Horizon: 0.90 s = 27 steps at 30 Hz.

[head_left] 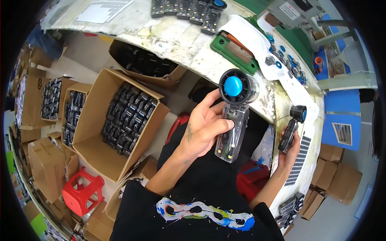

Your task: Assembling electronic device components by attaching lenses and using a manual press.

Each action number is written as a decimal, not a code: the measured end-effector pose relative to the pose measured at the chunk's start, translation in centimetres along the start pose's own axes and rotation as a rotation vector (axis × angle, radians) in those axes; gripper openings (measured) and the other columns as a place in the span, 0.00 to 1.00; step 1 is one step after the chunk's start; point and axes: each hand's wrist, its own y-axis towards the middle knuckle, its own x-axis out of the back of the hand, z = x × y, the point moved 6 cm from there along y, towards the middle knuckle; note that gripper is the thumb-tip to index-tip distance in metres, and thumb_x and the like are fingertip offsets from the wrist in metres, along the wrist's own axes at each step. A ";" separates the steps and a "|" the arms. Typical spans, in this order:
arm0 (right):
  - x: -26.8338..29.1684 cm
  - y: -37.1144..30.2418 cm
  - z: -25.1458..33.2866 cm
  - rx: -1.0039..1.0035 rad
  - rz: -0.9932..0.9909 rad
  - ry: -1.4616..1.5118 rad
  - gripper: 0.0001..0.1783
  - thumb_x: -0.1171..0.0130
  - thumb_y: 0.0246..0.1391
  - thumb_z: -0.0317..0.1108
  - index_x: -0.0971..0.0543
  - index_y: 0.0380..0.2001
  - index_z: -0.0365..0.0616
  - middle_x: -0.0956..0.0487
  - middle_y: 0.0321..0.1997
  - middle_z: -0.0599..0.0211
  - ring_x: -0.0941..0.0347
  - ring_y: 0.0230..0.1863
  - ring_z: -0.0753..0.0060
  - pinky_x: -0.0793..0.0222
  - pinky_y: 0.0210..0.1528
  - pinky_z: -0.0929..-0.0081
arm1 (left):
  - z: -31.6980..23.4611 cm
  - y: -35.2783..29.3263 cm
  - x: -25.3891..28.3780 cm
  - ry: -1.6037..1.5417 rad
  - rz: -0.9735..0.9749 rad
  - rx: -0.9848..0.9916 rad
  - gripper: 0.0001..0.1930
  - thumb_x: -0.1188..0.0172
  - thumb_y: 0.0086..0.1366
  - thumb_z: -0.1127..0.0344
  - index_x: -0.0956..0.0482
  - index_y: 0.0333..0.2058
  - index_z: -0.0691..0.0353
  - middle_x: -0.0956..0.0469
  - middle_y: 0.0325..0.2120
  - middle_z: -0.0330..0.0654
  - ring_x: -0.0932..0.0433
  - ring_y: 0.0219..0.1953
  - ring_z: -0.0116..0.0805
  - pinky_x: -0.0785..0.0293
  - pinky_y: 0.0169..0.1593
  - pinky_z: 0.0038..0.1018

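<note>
My left hand (201, 130) is closed round a small handheld fan (238, 136), its thumb pressed on the see-through dark body. The fan's round black head has fins and a shiny blue centre, and it faces up. At the right, over the table edge, my right hand (292, 152) grips a second handheld fan (286, 138) of the same kind, turned side-on with its blue-centred head at the top. The two fans are apart.
A worktable (185, 46) curves round the far and right sides. On it are a green fixture (234, 52), loose blue round caps (295, 66) and several dark fan bodies (184, 9). An open carton (90, 126) of black parts stands left, near a red stool (82, 190).
</note>
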 end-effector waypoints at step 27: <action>5.9 2.9 0.1 0.066 0.091 -0.137 0.23 0.51 0.64 0.50 0.23 0.51 0.44 0.19 0.44 0.62 0.22 0.44 0.69 0.28 0.48 0.71 | 2.0 -11.2 20.9 0.454 -0.606 -0.030 0.32 0.42 0.60 0.75 0.40 0.63 0.71 0.25 0.48 0.48 0.25 0.49 0.34 0.28 0.53 0.29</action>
